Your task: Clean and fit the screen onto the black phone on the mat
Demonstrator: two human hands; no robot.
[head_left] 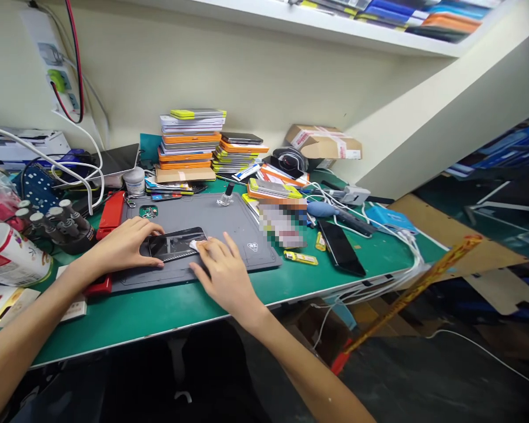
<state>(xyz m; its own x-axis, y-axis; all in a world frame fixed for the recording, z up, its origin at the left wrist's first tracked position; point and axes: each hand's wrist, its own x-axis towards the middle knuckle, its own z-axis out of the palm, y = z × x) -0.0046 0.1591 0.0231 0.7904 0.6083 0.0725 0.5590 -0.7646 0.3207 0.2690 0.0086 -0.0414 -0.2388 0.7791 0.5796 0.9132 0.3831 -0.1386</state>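
A black smartphone (pixel 178 241) lies screen up on the grey work mat (pixel 255 261). My left hand (pixel 130 244) grips its left end, thumb along the near edge and fingers at the far side. Over the phone's right end, my right hand (pixel 223 270) pinches a small white wipe (pixel 194 243) that touches the glass; its other fingers are partly spread. Farther back on the mat stands a small clear bottle with a black cap (pixel 226 196).
Stacked boxes (pixel 189 141) stand against the wall. To the right lie another dark phone (pixel 341 248), a blue-handled tool (pixel 337 214) and white cables (pixel 412 252). At left are a screwdriver holder (pixel 64 229), a red bar (pixel 111 214) and a white canister (pixel 13 255).
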